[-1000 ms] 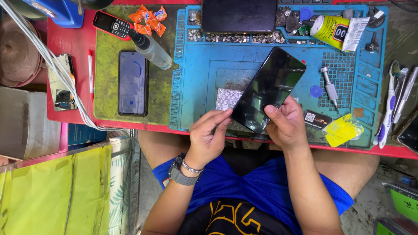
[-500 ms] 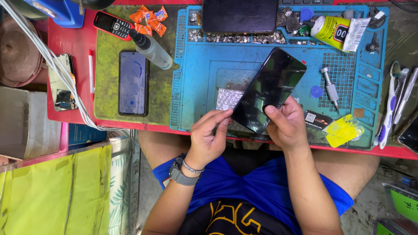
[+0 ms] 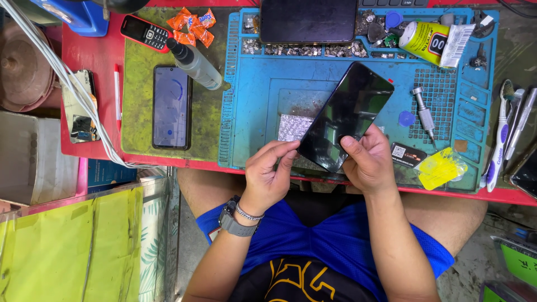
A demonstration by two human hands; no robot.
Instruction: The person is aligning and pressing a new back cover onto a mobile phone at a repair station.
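- Both hands meet over the near edge of the blue work mat (image 3: 251, 112): the right hand (image 3: 366, 162) grips a black smartphone (image 3: 347, 114) at its lower end, thumb on the glass.
- Left hand (image 3: 268, 173) has its fingers curled, fingertips touching the phone's lower corner.
- Phone is tilted, raised above the mat, screen dark.
- Screwdriver (image 3: 423, 114) and yellow glue tube (image 3: 428, 42) lie on the mat to the right.
- Second phone (image 3: 171, 106) rests on the green pad (image 3: 137, 84), well apart on the red bench (image 3: 92, 61).
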